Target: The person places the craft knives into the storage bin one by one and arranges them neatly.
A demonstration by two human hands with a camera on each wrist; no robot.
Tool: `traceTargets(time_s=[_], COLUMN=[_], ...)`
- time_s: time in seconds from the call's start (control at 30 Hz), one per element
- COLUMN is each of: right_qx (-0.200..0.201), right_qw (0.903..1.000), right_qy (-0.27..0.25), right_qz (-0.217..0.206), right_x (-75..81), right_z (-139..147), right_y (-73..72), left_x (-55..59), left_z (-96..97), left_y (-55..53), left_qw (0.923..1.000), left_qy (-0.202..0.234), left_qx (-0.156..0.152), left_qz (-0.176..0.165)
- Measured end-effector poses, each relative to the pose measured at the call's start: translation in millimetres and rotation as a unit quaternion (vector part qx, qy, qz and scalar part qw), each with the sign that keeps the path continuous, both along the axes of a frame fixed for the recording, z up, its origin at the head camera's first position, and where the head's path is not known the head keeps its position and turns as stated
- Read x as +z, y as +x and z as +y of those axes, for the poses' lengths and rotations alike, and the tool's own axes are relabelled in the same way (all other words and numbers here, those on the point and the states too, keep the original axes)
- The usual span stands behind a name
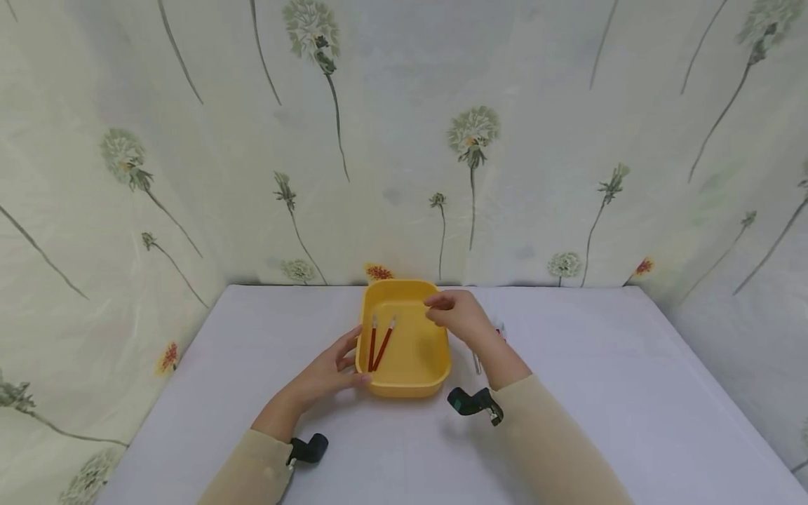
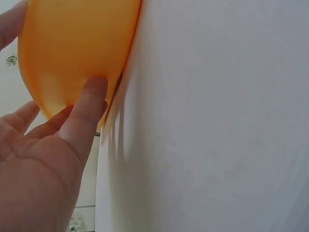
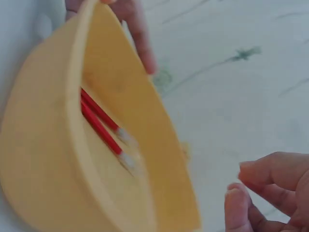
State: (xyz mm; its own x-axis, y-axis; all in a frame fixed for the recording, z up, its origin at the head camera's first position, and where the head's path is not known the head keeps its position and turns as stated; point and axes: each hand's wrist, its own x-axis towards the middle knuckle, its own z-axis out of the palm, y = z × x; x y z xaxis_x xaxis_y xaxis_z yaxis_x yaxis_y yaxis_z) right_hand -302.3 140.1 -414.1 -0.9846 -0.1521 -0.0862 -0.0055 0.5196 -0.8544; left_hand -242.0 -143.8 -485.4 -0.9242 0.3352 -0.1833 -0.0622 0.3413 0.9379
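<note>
A yellow plastic bin point(image 1: 404, 388) sits near the table's back edge. Inside, two slim red sticks with pale, tapering tips point(image 1: 382, 345) lean towards each other along the left side; they also show in the right wrist view point(image 3: 102, 128). My left hand point(image 1: 331, 368) touches the bin's left side, its thumb near the front corner and its fingers extended along the outer wall point(image 2: 79, 48). Over the bin's right rim hovers my right hand point(image 1: 461, 315), fingers bent, thumb and index tips slightly apart point(image 3: 268, 193), with nothing between them.
Partly hidden behind my right wrist, small items with red and silvery parts point(image 1: 477, 362) lie on the table right of the bin. The white-covered table point(image 1: 568, 421) meets a dandelion-patterned backdrop point(image 1: 391, 175) at the back. Dark cameras point(image 1: 309, 447) are strapped to both wrists.
</note>
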Motion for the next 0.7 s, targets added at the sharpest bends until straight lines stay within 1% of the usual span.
traceTargets(time_s=[0.13,0.2,0.33,0.5,0.7], right_qx=[-0.002,-0.007,-0.014,-0.02,-0.02], right_qw=[0.9996,0.9994,0.9991,0.9986,0.9984], right_qy=[0.029,0.034,0.04,0.045,0.047], right_qz=[0.002,0.0,-0.004,-0.016,-0.025], right_x=[11.1,14.6,17.1,12.8,-2.0], right_z=[28,41,61,81,105], right_y=[7.9,11.9,17.9,22.2,23.6], left_x=[-0.2,-0.4,0.2,2.2,1.1], left_z=[0.2,0.4,0.4,0.6,0.3], left_y=[-1.0,-1.2,-0.9,0.2,-0.3], left_qw=[1.0,1.0,1.0,1.0,1.0], left_qy=[-0.001,0.002,0.003,0.0,0.004], left_qx=[0.001,0.0,0.002,0.005,0.001], left_qz=[0.002,0.002,0.004,0.004,0.003])
